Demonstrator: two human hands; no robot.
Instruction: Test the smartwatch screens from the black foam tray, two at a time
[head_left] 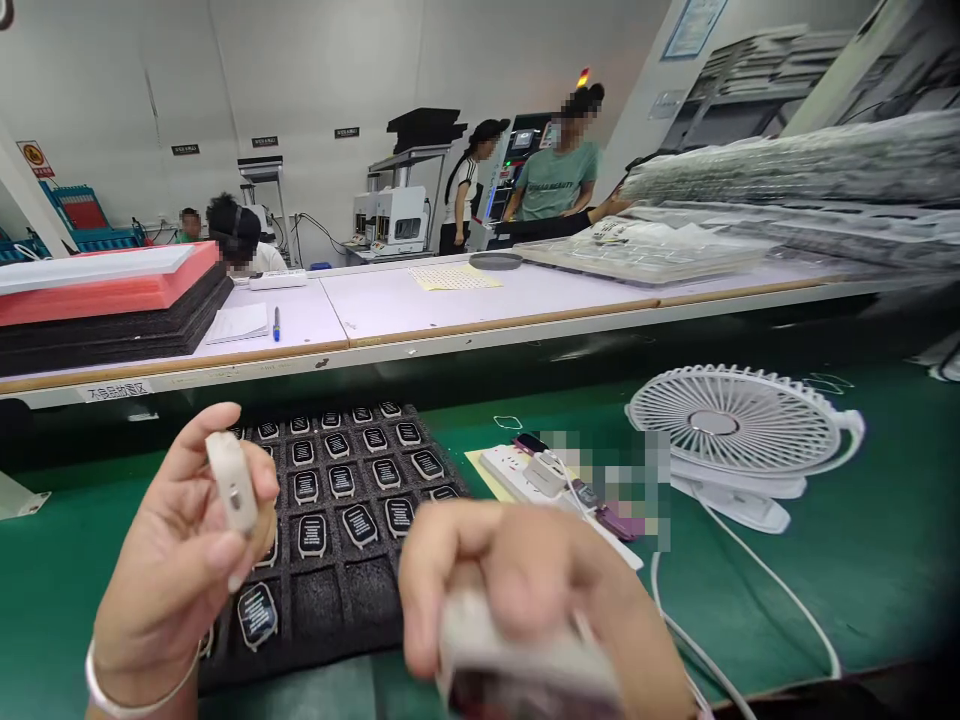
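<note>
My left hand (184,555) is raised over the left side of a black foam tray (337,600) and pinches a small pale watch case (232,485) edge-on between thumb and fingers. My right hand (525,600), blurred and close to the camera, is closed around a pale grey object (517,655) that I cannot identify. The tray lies on the green mat (862,560) and holds several watch cases with dark screens (360,525) in its pockets; some front pockets have nothing in them.
A white desk fan (739,425) lies tilted face-up to the right, its cable (757,575) trailing forward. A white power strip (525,475) with plugs sits beside the tray. Behind is a raised white shelf (487,300) with foam stacks (112,310), paper, a pen. Several people work farther back.
</note>
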